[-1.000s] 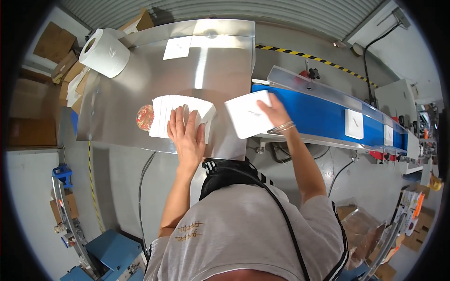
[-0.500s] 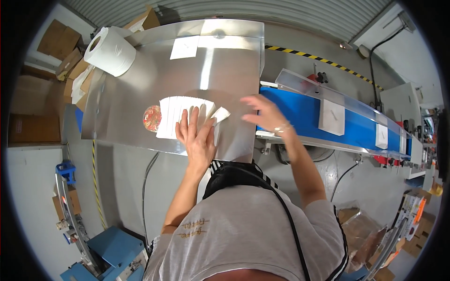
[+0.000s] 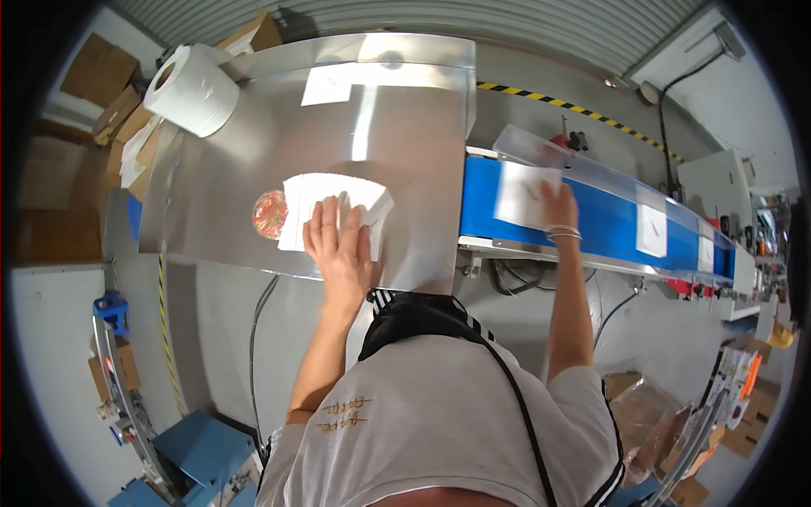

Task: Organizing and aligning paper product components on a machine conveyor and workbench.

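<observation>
My left hand (image 3: 338, 241) lies flat, fingers spread, on a stack of white flat packets (image 3: 325, 198) on the steel table (image 3: 397, 144). A round reddish patterned item (image 3: 270, 214) pokes out from under the stack's left edge. My right hand (image 3: 557, 207) rests on a single white packet (image 3: 524, 193) lying on the blue conveyor belt (image 3: 600, 224), fingers on its right edge. Whether it grips the packet or only touches it is unclear.
A big roll of white paper (image 3: 193, 90) stands at the table's far left, and a white sheet (image 3: 328, 84) lies at its back. More white packets (image 3: 652, 230) ride further right on the belt, behind a clear guard (image 3: 583, 165). Cardboard boxes (image 3: 93, 80) are piled left.
My right hand carried a white packet from the table's right edge over onto the blue belt and set it down. My left hand stayed on the stack.
</observation>
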Demonstrator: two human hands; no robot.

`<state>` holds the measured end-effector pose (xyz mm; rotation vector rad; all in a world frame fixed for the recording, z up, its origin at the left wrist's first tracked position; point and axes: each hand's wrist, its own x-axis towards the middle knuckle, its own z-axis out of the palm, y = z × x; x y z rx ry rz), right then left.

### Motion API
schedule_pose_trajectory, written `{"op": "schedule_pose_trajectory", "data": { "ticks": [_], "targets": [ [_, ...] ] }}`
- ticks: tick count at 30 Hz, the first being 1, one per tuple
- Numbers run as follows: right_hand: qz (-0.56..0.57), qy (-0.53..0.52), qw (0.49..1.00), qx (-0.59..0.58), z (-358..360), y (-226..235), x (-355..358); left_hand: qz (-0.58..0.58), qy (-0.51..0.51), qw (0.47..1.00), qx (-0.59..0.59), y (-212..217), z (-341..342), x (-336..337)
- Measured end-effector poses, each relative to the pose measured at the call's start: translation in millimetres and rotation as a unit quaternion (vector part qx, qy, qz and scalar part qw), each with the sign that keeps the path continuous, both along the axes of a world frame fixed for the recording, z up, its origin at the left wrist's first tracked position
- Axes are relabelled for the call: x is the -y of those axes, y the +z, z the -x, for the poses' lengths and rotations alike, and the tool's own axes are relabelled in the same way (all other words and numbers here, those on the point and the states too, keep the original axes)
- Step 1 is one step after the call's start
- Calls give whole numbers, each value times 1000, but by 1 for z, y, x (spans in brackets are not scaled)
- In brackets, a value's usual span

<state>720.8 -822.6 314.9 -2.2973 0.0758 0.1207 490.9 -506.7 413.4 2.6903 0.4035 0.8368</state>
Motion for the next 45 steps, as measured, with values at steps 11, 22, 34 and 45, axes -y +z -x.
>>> {"op": "schedule_pose_trajectory", "data": {
  "ticks": [11,22,34,45],
  "targets": [
    [-119,450,880,99,67,78,-167,15,-24,1000,0,2,-3,3],
    [-159,171,958,166,24,-39,-33,-11,-4,1000,9,1,2,-14],
    [-133,408,902,39,72,85,-157,0,-13,1000,6,-6,5,-13],
    [-124,127,981,-81,60,44,-111,-6,9,1000,14,-2,12,-29]
  ]
}}
